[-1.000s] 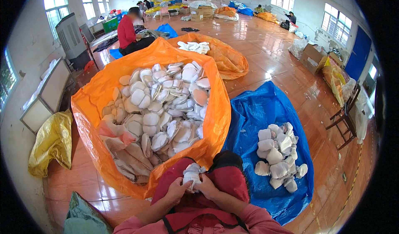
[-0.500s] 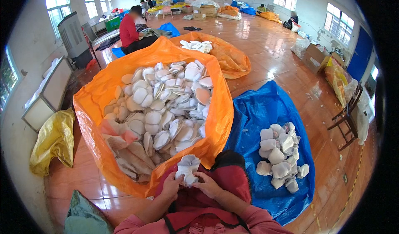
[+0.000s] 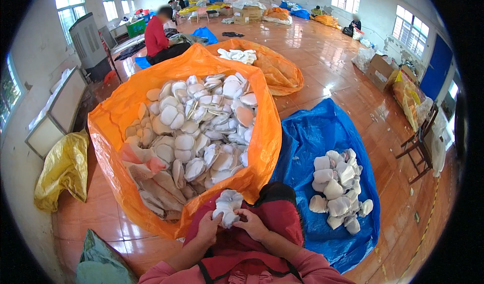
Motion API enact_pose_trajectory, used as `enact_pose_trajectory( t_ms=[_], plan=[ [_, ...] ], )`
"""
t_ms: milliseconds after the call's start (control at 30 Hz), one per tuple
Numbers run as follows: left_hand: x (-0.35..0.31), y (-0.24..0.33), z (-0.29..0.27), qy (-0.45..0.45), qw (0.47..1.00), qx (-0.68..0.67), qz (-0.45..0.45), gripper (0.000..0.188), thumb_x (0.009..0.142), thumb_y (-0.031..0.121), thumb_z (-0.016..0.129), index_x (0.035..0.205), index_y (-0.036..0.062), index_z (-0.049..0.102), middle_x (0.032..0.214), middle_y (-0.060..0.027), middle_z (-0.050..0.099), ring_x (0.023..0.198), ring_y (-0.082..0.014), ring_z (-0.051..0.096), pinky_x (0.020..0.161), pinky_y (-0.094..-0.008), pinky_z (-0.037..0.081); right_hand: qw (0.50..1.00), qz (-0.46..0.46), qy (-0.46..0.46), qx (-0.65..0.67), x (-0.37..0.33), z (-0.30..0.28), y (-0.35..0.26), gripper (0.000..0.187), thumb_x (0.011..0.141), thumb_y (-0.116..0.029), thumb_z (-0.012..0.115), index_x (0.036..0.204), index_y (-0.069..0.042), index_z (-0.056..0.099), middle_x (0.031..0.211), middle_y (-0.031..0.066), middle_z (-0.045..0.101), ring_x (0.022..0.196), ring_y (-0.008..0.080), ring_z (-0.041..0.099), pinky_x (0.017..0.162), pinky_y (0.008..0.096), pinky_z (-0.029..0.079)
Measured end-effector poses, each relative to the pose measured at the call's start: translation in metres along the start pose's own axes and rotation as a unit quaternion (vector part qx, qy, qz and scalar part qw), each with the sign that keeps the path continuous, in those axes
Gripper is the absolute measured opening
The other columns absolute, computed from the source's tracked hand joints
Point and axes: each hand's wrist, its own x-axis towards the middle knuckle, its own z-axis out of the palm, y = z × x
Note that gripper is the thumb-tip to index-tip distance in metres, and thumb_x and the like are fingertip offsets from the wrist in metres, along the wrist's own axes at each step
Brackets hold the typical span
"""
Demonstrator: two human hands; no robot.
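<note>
My left hand [image 3: 208, 228] and my right hand [image 3: 250, 224] both grip a small stack of white round foam pads [image 3: 227, 206] over my lap, on a dark red apron [image 3: 272, 218]. Just ahead stands a big orange sack [image 3: 108, 127], wide open and full of loose white and beige pads [image 3: 199, 127]. On a blue plastic sheet [image 3: 312, 132] to my right lies a heap of bundled white pads [image 3: 337, 188].
A yellow bag [image 3: 63, 168] lies at the left by a white board [image 3: 58, 112]. A second orange sack [image 3: 275, 67] holds white pieces farther off. A person in red [image 3: 156, 34] sits at the back. A wooden chair [image 3: 418, 143] and boxes [image 3: 380, 69] stand at the right.
My hands have shifted slightly on the pad stack and lifted it a little toward the orange sack's edge; the view has tilted a bit.
</note>
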Motion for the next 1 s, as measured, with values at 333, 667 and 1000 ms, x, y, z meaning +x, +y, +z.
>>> enact_pose_trajectory(
  t_ms=[333, 667, 1000],
  plan=[
    [-0.013, 0.003, 0.013, -0.006, 0.981, 0.176, 0.085, 0.030, 0.087, 0.019, 0.066, 0.109, 0.0014, 0.055, 0.091, -0.0080, 0.063, 0.079, -0.0160, 0.060, 0.069, -0.0323, 0.050, 0.997, 0.009, 0.050, -0.065, 0.004, -0.009, 0.021, 0.023, 0.080, -0.004, 0.067, 0.100, -0.003, 0.055, 0.096, 0.0029, 0.057, 0.091, 0.0119, 0.055, 0.082, 0.0261, 0.046],
    [-0.019, 0.008, 0.022, 0.031, 0.848, 0.453, 0.272, 0.032, 0.080, 0.026, 0.070, 0.096, 0.0040, 0.053, 0.079, -0.0185, 0.065, 0.075, -0.0372, 0.065, 0.064, -0.0446, 0.050, 0.966, 0.042, 0.198, -0.159, 0.000, -0.003, 0.023, 0.017, 0.077, -0.005, 0.064, 0.090, -0.002, 0.053, 0.081, 0.0097, 0.058, 0.078, 0.0183, 0.055, 0.075, 0.0329, 0.047],
    [-0.009, 0.022, 0.019, 0.000, 0.882, 0.393, 0.258, 0.040, 0.081, 0.031, 0.069, 0.108, 0.0045, 0.055, 0.079, -0.0185, 0.066, 0.074, -0.0338, 0.066, 0.062, -0.0427, 0.050, 0.947, -0.167, 0.166, -0.220, -0.002, 0.005, -0.007, 0.040, 0.075, -0.002, 0.069, 0.110, -0.004, 0.051, 0.106, 0.0145, 0.055, 0.098, 0.0265, 0.056, 0.085, 0.0343, 0.046]
  ],
)
